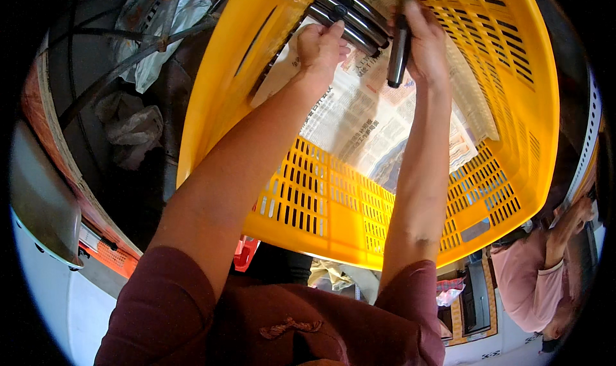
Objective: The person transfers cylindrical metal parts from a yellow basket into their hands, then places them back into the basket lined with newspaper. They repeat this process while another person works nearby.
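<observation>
So far a few dark rods (350,16) lie on the newspaper (366,119) in the crate (333,218), left hand (321,45) curled touching them, right hand (423,42) gripping another rod (398,54), not yet laid.

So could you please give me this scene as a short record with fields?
container: yellow crate with slotted walls
lining: newspaper on the crate floor
contents: row of dark cylinders at the far end
left hand: closed, resting on the row
right hand: holding one dark cylinder upright
nearby: another person at lower right; plastic bags at upper left
</observation>
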Demonstrator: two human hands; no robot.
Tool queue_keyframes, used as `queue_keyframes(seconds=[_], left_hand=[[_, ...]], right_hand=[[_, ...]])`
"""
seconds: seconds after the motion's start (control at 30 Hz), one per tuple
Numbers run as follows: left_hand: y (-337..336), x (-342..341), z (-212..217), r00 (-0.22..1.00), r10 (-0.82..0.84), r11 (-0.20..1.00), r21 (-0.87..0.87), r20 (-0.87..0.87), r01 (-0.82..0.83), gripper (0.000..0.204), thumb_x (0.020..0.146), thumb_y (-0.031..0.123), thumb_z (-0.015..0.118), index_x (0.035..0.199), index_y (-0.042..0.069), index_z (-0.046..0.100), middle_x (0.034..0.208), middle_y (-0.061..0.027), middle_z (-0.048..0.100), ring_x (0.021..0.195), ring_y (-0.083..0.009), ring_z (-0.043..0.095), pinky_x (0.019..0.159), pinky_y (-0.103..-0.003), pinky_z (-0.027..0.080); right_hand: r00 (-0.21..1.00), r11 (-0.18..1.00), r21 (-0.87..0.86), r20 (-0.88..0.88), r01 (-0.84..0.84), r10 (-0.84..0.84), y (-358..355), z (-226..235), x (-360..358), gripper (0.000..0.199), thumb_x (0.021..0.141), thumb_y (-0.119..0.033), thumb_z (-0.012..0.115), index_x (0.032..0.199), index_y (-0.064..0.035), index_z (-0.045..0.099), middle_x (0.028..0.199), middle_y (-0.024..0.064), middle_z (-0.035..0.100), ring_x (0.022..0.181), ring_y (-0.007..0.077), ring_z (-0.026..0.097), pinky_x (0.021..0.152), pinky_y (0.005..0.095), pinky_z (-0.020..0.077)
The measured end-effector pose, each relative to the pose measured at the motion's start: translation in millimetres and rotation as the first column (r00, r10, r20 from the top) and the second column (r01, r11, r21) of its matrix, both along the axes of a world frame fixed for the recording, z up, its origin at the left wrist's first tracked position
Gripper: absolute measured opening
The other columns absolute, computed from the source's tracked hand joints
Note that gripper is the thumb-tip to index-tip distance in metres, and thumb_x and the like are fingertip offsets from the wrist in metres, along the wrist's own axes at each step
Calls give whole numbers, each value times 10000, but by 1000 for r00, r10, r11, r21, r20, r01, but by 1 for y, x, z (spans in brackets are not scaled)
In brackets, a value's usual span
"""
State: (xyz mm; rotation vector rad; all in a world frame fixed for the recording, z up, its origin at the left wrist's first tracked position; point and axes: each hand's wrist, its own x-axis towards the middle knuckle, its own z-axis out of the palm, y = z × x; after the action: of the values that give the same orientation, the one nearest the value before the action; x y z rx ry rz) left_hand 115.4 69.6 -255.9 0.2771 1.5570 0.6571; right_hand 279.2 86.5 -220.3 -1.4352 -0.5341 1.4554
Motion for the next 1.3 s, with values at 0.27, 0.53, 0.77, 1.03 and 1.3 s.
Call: queue_keyframes(seconds=[0.27, 0.53, 0.77, 1.03, 1.3], left_hand=[[-2, 1, -1, 998, 55, 998, 32, 41, -57, 289, 849, 236, 684, 917, -3, 537, 779, -141, 634, 641, -213, 643, 567, -294, 547], [0, 0, 1, 1000, 16, 1000, 10, -10, -15, 293, 858, 240, 674, 915, -10, 533, 786, -153, 643, 643, -219, 660, 537, -286, 545], [4, 3, 9, 1000, 4, 1000, -19, 4, -4, 278, 891, 223, 632, 896, -33, 525, 793, -185, 644, 676, -246, 674, 590, -302, 578], [7, 8, 12, 1000, 22, 1000, -20, 9, -22, 272, 905, 205, 608, 919, -54, 524, 796, -196, 642, 688, -255, 676, 598, -308, 581], [9, 11, 6, 998, 44, 997, 55, 53, -47, 222, 901, 161, 609, 920, -46, 532, 746, -165, 625, 608, -220, 641, 528, -295, 554]], right_hand=[[365, 689, -43, 824, -723, 434, 82, 16, -34, 286, 880, -165, 530, 1104, 4, 583, 1083, 241, 583, 1052, 386, 542, 895, 430, 432], [83, 812, -26, 992, -584, 92, 15, -17, -7, 292, 858, -135, 612, 1141, -70, 575, 1070, 159, 612, 897, 329, 593, 837, 385, 482], [118, 825, 12, 991, -564, 66, 8, -33, 0, 341, 811, -59, 624, 1148, -109, 598, 1086, 128, 606, 1015, 345, 550, 883, 423, 451], [113, 774, 24, 992, -633, 62, 8, -44, 16, 348, 814, -49, 619, 1149, -137, 603, 1103, 102, 604, 1007, 334, 561, 882, 410, 449], [-61, 809, -14, 998, -588, -28, 9, -43, 10, 309, 858, -125, 597, 1167, -124, 603, 1128, 126, 609, 1027, 331, 570, 893, 423, 456]])
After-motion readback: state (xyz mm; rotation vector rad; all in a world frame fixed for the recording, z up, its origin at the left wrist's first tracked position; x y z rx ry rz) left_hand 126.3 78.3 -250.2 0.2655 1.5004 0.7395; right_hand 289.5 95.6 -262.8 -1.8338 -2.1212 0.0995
